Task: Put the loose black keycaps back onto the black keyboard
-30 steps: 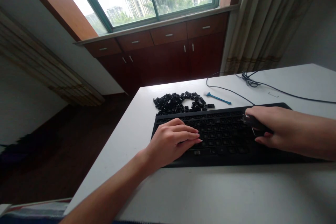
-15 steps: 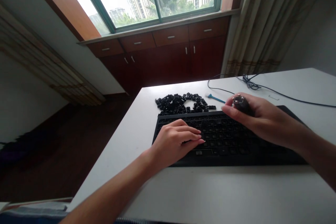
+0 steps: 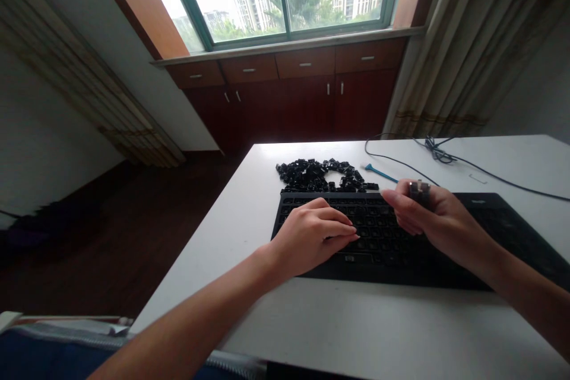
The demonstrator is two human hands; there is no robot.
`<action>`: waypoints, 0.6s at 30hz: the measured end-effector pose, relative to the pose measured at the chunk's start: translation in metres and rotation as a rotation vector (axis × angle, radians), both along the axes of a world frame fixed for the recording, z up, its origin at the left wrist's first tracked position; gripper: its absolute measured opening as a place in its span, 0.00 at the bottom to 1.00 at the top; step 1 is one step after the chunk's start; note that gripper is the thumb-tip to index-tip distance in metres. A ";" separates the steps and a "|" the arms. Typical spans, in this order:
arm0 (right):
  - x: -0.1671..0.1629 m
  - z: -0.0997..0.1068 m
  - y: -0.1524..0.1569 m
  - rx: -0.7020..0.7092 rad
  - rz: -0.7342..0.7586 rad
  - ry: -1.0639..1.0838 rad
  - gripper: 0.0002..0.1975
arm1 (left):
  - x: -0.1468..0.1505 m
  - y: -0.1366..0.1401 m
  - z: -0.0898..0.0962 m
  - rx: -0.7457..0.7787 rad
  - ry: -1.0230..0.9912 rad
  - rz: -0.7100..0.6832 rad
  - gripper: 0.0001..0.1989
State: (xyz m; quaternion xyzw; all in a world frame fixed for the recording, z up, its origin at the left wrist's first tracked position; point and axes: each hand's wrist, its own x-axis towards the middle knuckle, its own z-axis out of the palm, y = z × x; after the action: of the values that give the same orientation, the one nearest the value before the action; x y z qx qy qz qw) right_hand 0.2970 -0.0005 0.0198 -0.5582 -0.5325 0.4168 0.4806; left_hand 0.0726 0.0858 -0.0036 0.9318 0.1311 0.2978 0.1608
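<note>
A black keyboard (image 3: 378,276) lies along the table, its rows looking bared of keycaps. My left hand (image 3: 307,240) rests over its left part, thumb and fingertips brought together low on the rows; anything between them is hidden. Above the keyboard's middle, my right hand (image 3: 431,214) is closed around a short dark tool with a shiny metal end (image 3: 419,189), which points up and toward the window. Its exact kind does not show. Behind the keyboard lies a heap of loose black keycaps (image 3: 307,175), spread in a rough ring at its right side.
A small blue brush (image 3: 380,172) lies just behind the keyboard. Farther back, a thin black cable (image 3: 440,151) runs across the white table (image 3: 222,219), with a bent wire piece (image 3: 478,179) in front of it. Wooden cabinets (image 3: 285,95) stand beyond, below the window.
The view has shifted, so the scene sits slightly to the right. My right hand has tilted the dark tool more upright and dipped a little toward the keyboard. My left hand keeps its place.
</note>
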 end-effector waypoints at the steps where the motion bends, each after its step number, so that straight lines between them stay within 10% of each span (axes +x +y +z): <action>1: 0.000 -0.002 0.000 -0.006 0.002 0.022 0.18 | 0.000 0.000 0.000 -0.008 0.013 0.003 0.08; 18: -0.010 0.003 0.009 -0.067 -0.033 0.742 0.20 | -0.001 0.001 0.002 -0.082 -0.002 0.016 0.13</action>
State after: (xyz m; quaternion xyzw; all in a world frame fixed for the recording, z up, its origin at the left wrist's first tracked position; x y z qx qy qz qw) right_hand 0.2866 0.0083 0.0225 -0.3930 -0.2990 0.6002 0.6292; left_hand 0.0715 0.0870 -0.0019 0.9230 0.1505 0.2946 0.1965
